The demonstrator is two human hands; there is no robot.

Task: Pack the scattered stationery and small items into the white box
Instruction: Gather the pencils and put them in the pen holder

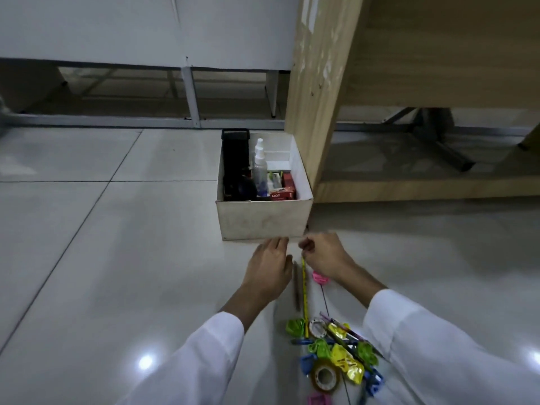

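Observation:
The white box stands on the tiled floor and holds a clear spray bottle, a black holder and a red Eagle carton. Just in front of it, my right hand pinches the top end of a yellow measuring tape, which hangs down to the pile below. My left hand hovers beside it with fingers apart and nothing in it. A heap of scattered items lies near me: bright foil wrappers, pens, a tape roll and a pink piece.
A wooden desk panel stands right behind the box, touching its right rear corner. A white metal frame runs along the back. A chair base sits under the desk. Glossy floor tiles spread to the left.

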